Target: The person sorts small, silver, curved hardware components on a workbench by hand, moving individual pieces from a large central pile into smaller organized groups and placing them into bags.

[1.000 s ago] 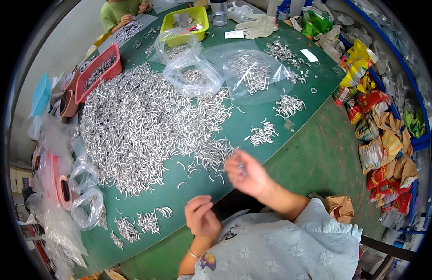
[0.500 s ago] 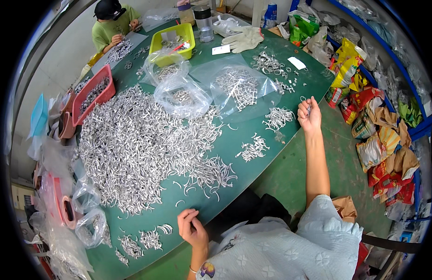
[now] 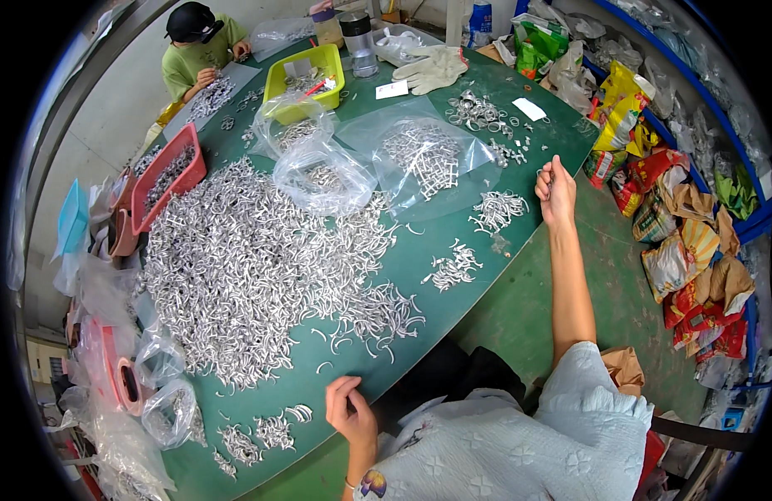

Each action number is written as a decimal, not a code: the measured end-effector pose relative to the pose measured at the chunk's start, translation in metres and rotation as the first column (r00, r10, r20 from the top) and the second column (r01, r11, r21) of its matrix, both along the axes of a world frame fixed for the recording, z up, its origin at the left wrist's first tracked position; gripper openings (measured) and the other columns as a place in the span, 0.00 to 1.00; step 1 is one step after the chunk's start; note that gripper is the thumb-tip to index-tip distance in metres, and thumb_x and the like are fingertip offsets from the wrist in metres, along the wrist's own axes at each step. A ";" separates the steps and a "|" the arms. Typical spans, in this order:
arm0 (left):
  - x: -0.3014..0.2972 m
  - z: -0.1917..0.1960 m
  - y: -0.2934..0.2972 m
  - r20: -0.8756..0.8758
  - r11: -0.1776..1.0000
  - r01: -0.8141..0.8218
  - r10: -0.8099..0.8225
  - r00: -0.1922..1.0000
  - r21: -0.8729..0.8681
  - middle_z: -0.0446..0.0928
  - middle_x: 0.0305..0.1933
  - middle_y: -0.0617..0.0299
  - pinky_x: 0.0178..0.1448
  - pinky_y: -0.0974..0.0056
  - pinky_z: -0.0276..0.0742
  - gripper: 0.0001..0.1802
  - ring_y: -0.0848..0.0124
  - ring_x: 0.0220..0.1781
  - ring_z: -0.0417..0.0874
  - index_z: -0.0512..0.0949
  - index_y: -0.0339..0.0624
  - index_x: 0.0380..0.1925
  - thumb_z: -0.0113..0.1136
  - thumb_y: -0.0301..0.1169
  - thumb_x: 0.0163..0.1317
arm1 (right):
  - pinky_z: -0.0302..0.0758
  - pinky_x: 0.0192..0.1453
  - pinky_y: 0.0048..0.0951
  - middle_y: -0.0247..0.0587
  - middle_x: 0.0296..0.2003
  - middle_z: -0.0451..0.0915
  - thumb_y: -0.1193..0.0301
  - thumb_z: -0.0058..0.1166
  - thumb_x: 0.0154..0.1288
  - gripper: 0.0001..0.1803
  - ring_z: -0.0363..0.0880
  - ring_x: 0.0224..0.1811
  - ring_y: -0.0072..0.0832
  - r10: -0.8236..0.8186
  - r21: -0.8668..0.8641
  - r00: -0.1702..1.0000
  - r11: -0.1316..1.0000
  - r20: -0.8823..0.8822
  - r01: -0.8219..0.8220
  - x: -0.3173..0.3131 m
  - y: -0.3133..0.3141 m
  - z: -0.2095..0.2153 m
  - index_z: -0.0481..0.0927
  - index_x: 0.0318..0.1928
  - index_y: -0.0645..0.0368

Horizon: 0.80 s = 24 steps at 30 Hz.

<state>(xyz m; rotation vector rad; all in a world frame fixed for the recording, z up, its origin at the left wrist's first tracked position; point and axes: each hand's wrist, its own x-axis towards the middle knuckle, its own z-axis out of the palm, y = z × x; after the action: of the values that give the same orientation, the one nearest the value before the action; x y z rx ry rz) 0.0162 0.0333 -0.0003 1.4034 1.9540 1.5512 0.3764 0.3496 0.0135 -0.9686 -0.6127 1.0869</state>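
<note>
My right hand (image 3: 556,194) is held out past the table's right edge, its fingers curled closed; whatever lies inside is hidden. Just left of it, a small heap of curved silver metal pieces (image 3: 498,211) lies on the green table (image 3: 386,334). A second small heap (image 3: 453,267) lies nearer to me. My left hand (image 3: 353,411) is by the near edge, fingers loosely bent inward, with nothing seen in them. Ahead of that hand spreads a large pile of curved silver metal pieces (image 3: 227,275). Several small sorted clusters (image 3: 240,444) lie to its left.
Clear plastic bags (image 3: 323,179) and a flat bag of metal parts (image 3: 423,159) lie mid-table. Beyond are a yellow basket (image 3: 277,83), a glove (image 3: 432,71) and a bottle (image 3: 361,46). A pink basket (image 3: 198,159) stands left. Another person (image 3: 194,63) works at the far left.
My right hand has turned slightly and its fingers have closed further, hiding the silvery glint seen in it before. My left hand has hardly moved; the whole view has shifted slightly.
</note>
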 end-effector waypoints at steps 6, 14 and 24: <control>-0.001 -0.003 0.000 -0.022 1.000 0.012 -0.011 1.000 0.007 0.80 0.35 0.51 0.41 0.65 0.75 0.12 0.62 0.36 0.81 0.81 0.32 0.34 0.52 0.10 0.55 | 0.57 0.18 0.18 0.27 0.19 0.67 0.57 0.46 0.77 0.20 0.65 0.17 0.15 -0.028 -0.004 0.983 1.000 0.182 0.029 -0.009 0.009 -0.008 0.74 0.32 0.59; 0.000 -0.002 0.000 -0.033 1.000 0.017 -0.017 0.999 -0.005 0.79 0.35 0.51 0.41 0.64 0.75 0.12 0.61 0.35 0.81 0.81 0.32 0.34 0.52 0.10 0.55 | 0.71 0.36 0.23 0.32 0.23 0.78 0.60 0.47 0.76 0.23 0.73 0.28 0.18 -0.013 0.101 0.688 0.991 0.726 -0.088 -0.010 0.009 -0.032 0.79 0.27 0.64; 0.002 0.002 0.002 -0.061 0.999 0.034 -0.034 0.998 0.000 0.79 0.35 0.51 0.40 0.65 0.75 0.13 0.61 0.35 0.80 0.81 0.33 0.34 0.52 0.09 0.54 | 0.72 0.46 0.27 0.37 0.34 0.82 0.69 0.53 0.70 0.10 0.77 0.39 0.24 0.053 0.050 0.539 0.983 0.840 -0.174 -0.009 0.000 -0.020 0.82 0.37 0.65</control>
<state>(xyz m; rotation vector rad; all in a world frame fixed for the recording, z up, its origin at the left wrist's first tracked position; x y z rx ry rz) 0.0185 0.0356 0.0017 1.4932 1.9536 1.5112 0.3679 0.3498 -0.0070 -1.3429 -1.5490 0.6066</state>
